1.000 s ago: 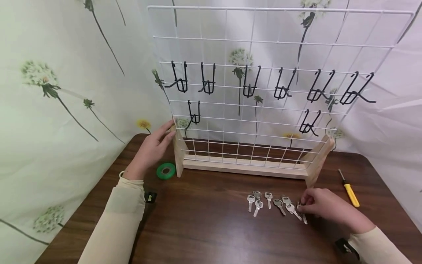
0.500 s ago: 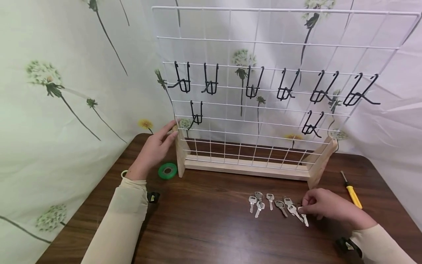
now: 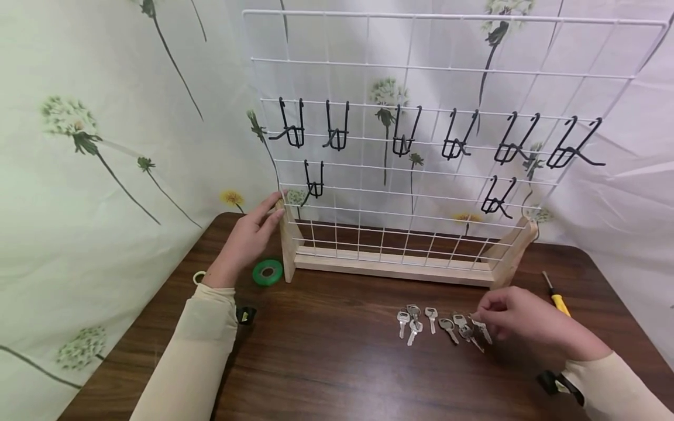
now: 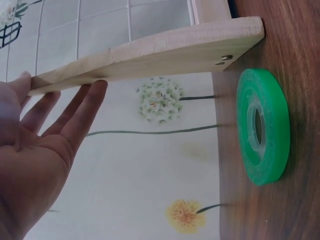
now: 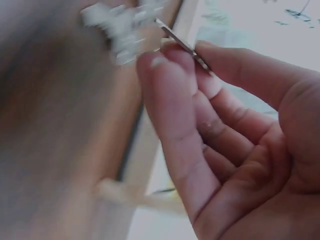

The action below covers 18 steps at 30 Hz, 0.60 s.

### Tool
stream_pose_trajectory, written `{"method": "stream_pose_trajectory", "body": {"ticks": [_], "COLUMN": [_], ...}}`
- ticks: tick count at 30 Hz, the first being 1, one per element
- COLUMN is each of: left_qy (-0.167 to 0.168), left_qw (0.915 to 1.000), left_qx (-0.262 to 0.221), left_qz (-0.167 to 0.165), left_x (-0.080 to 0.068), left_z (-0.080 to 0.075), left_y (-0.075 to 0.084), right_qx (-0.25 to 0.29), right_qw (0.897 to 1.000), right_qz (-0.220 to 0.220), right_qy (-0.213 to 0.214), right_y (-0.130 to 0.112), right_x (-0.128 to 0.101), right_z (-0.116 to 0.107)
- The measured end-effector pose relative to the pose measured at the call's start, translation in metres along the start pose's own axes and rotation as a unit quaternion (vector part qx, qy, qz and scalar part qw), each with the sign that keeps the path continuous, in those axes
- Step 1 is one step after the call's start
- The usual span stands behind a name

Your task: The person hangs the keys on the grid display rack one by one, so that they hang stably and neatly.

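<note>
In the head view my left hand point(image 3: 247, 242) holds the upper end of a pale wooden side panel point(image 3: 288, 248). The left wrist view shows its fingers on the panel's outer face, thumb at the edge. My right hand point(image 3: 526, 321) is low over the table's right side. In the right wrist view a thin silver key point(image 5: 175, 39) is pinched between thumb and fingertips, seen edge-on. Several loose silver keys point(image 3: 430, 318) lie on the dark table left of that hand. The side panel carries a white wire grid point(image 3: 360, 166) with several black hooks point(image 3: 402, 140).
A roll of green tape point(image 3: 267, 272) lies by the left panel. At the right, a yellow-handled screwdriver point(image 3: 559, 302) is partly behind the right hand. A wooden base bar point(image 3: 395, 266) runs along the rack's foot. Flower-printed cloth point(image 3: 131, 245) hangs behind the table.
My right hand has risen slightly away from the keys with a key in its fingers. The keys beside it have shifted. My left hand stays on the panel; the head view has swung slightly.
</note>
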<state>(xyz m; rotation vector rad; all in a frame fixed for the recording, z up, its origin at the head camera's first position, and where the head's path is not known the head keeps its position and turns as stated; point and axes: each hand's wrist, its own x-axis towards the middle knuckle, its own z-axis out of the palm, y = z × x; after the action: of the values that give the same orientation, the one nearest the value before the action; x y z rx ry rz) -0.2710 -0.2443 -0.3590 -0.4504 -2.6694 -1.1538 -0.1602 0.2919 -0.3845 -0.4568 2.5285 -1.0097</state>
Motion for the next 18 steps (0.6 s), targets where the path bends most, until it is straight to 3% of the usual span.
{"method": "stream_pose_trajectory", "body": {"ticks": [8, 18], "left_qy": [0.006, 0.004], "left_qw": [1.0000, 0.9999], "left_qx": [0.000, -0.003], "left_qz": [-0.004, -0.009], "left_x": [-0.002, -0.002], "left_z": [0.003, 0.003], "left_y": [-0.001, 0.002], "right_qx": [-0.015, 0.070], "right_qw": [0.988, 0.977], "right_qz": [-0.121, -0.158], "right_qy": [0.092, 0.126], "right_y": [-0.067, -0.157], "right_x": [0.008, 0.027], "right_z": [0.011, 0.038]}}
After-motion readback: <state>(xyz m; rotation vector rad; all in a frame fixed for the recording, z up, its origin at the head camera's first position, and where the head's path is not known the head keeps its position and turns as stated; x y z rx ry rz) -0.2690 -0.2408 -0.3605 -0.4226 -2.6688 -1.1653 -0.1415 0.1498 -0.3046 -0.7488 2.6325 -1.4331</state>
